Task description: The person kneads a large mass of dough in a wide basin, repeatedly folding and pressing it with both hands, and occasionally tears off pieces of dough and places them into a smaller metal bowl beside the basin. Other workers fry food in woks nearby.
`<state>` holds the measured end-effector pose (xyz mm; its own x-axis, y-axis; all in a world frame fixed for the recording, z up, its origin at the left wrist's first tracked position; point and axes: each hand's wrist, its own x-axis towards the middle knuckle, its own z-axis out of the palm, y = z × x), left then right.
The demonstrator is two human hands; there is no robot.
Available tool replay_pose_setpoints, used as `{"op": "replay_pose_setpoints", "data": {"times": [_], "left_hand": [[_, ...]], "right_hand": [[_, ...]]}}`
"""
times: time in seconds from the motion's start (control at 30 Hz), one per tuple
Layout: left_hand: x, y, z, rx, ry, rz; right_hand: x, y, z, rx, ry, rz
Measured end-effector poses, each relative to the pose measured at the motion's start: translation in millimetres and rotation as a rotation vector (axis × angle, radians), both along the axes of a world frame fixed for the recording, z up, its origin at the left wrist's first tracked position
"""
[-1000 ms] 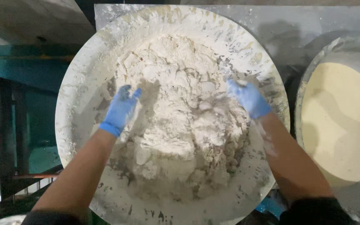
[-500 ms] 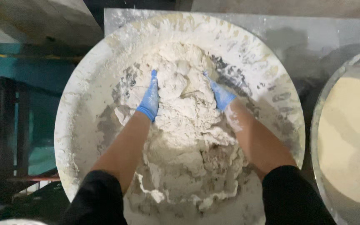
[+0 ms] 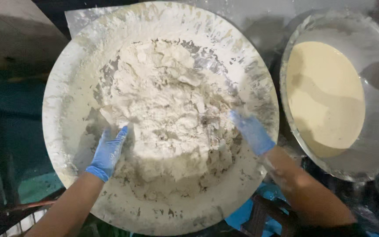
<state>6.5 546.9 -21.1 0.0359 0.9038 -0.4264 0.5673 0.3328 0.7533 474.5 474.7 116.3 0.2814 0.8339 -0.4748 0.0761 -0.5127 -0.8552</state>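
A big round metal pan (image 3: pixel 66 101), smeared with flour, holds a large shaggy heap of pale dough (image 3: pixel 167 109). My left hand (image 3: pixel 108 151), in a blue glove, lies flat against the heap's near-left edge with its fingertips pushed under the dough. My right hand (image 3: pixel 252 131), also in a blue glove, presses on the heap's right side with its fingers partly buried. Both forearms are bare and dusted with flour.
A second round pan (image 3: pixel 373 145) stands to the right, holding smooth cream-coloured batter (image 3: pixel 325 96). A grey metal surface (image 3: pixel 264 17) runs behind both pans. Teal structure (image 3: pixel 18 131) and dark space lie to the left. Something blue (image 3: pixel 242 213) shows under the big pan's near edge.
Both hands have drawn back from the middle-top of the heap to its near sides, spreading apart. The view has shifted, showing more of the batter pan.
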Motion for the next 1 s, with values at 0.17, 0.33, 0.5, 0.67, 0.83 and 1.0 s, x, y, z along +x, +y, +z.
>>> {"op": "replay_pose_setpoints", "data": {"times": [0.17, 0.33, 0.5, 0.67, 0.83, 1.0], "left_hand": [[-3, -29, -40, -0.136, 0.264, -0.062], [28, -71, -54, -0.268, 0.080, 0.008], [26, -100, -51, -0.560, -0.264, 0.179], [20, -89, -37, -0.789, -0.500, 0.220], [6, -53, 22, -0.134, 0.425, -0.681], [13, -41, 46, 0.001, 0.607, -0.553]], "right_hand": [[-57, -152, -70, -0.355, 0.735, -0.432], [-153, -173, -115, -0.576, 0.859, -0.640], [-182, -150, -70, -0.622, 0.928, -0.630], [-179, -145, -24, -0.336, 0.737, -0.377], [-180, -61, 12, 0.291, -0.298, 0.321], [-237, 24, 14, 0.207, -1.333, 0.870]]}}
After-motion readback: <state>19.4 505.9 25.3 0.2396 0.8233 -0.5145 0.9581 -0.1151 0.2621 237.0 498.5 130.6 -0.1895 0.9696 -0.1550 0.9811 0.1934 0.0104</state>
